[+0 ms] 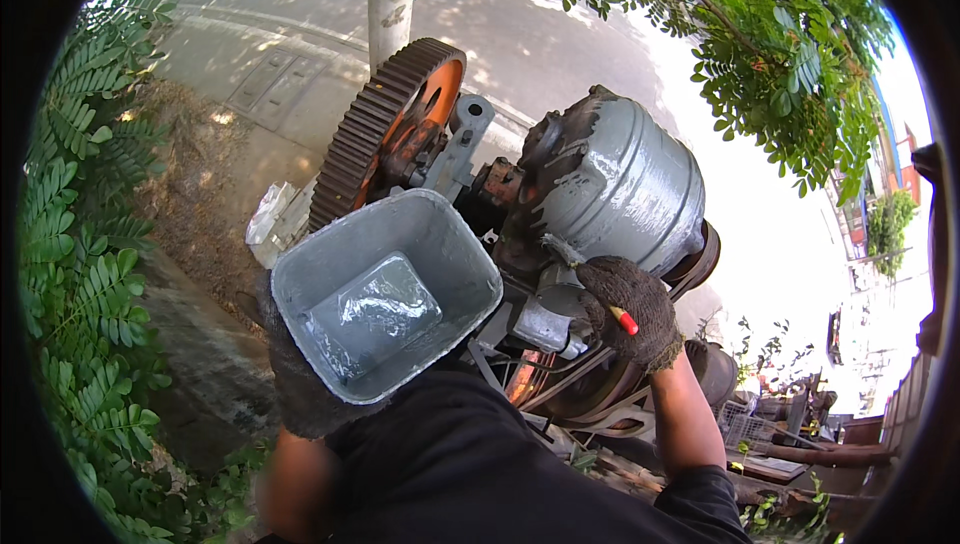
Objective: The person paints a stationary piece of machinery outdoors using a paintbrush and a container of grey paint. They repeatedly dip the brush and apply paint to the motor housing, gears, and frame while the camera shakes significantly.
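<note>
My left hand [305,399], in a dark knit glove, grips a grey plastic tub [455,244] from its left and underside, with most fingers hidden behind it. Wet grey paint [385,302] lies in the bottom of the tub. In a matching glove, my right hand [645,314] is closed on a paintbrush [625,321] whose red handle end pokes out of the fist. The paint-coated bristles are at the lower edge of a rounded motor housing [640,179]; whether they touch it, I cannot tell. Shiny grey paint covers much of the housing, with dark patches at its left end.
A large toothed gear wheel [385,129], orange on its face, stands beyond the tub. Behind it rises a pale post [389,19]. Leafy branches [90,294] crowd the left, and more foliage [770,74] hangs at upper right. Scrap metal [790,424] lies at lower right.
</note>
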Demonstrator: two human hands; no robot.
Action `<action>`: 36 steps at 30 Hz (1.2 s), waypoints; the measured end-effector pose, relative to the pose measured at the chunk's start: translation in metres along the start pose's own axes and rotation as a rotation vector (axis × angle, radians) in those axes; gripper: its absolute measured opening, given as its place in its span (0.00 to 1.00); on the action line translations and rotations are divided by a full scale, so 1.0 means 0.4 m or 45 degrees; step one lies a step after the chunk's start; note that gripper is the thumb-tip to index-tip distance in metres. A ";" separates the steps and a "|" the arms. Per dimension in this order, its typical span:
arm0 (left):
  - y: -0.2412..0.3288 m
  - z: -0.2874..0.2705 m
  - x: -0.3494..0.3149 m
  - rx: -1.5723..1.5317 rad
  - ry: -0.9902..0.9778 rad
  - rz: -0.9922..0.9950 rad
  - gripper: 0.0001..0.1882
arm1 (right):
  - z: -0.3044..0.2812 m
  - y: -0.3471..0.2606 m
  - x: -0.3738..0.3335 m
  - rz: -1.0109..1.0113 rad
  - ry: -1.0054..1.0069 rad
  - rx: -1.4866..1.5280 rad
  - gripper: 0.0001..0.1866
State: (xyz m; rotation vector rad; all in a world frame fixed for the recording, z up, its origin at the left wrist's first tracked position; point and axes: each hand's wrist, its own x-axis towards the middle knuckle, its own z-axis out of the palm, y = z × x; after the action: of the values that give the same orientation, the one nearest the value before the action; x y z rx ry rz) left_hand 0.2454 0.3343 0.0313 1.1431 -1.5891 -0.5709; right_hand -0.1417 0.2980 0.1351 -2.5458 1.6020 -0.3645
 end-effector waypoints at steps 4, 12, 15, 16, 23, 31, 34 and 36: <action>0.001 -0.015 0.019 0.203 -0.014 0.164 0.65 | -0.101 0.047 -0.028 0.034 0.310 -0.043 0.17; -0.009 0.003 0.019 -0.019 -0.014 0.049 0.65 | -0.062 0.006 -0.050 -0.075 0.145 0.044 0.17; 0.001 0.007 0.027 -0.067 0.003 0.171 0.63 | -0.030 0.025 -0.027 -0.059 0.130 0.006 0.18; 0.004 0.007 0.031 -0.031 0.001 0.186 0.62 | -0.046 0.039 -0.022 0.002 0.180 0.107 0.18; 0.010 0.009 0.027 0.082 0.006 0.205 0.57 | -0.199 0.049 -0.046 0.148 0.461 -0.072 0.15; -0.001 -0.004 0.009 0.252 -0.022 0.194 0.62 | -0.081 0.025 -0.015 0.005 -0.273 -0.054 0.25; -0.015 -0.019 0.011 0.037 -0.098 0.130 0.71 | -0.103 0.053 0.049 0.217 -0.070 0.341 0.16; -0.028 -0.027 0.008 -0.129 -0.150 0.103 0.81 | -0.158 0.080 0.091 0.198 0.131 0.319 0.12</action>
State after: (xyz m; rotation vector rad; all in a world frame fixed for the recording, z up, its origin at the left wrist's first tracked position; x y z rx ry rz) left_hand 0.2597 0.3286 0.0272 0.9804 -1.6794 -0.6676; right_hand -0.1710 0.2536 0.1940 -2.2355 1.6574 -0.6438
